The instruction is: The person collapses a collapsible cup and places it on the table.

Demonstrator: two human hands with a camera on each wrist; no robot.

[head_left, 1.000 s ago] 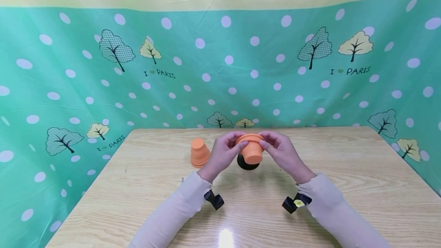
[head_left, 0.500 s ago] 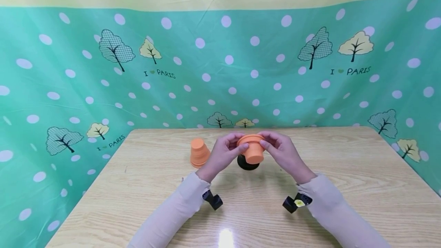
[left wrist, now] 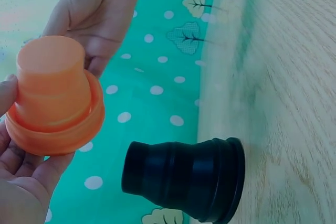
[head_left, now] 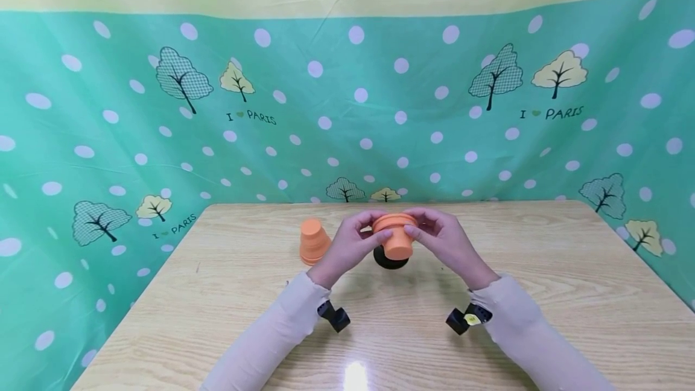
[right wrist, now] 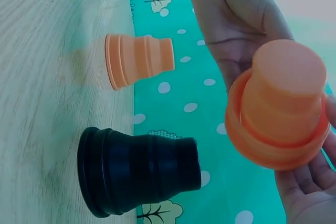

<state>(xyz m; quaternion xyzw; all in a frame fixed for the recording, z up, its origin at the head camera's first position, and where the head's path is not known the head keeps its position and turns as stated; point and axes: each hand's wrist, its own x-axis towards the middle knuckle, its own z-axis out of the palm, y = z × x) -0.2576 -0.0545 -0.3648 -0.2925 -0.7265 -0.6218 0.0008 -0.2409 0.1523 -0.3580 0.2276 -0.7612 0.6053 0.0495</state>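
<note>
Both hands hold an orange collapsible cup above the table, its narrow base tipped toward me and its wide rim away. My left hand grips the rim from the left, thumb on the near side. From the other side my right hand grips the same rim. The cup's outer ring stands as a collar around the narrower body. Beneath and behind it, a black collapsible cup stands upside down on the table, partly hidden in the head view. Another orange collapsible cup stands upside down beside my left hand.
The wood-grain table reaches back to a green polka-dot cloth hung behind and at the sides. A black wrist camera sits below my left wrist, and another wrist camera below the right.
The held cup has shifted and tilted slightly in my fingers, and my thumbs have moved slightly on it. Both cups on the table have stayed put.
</note>
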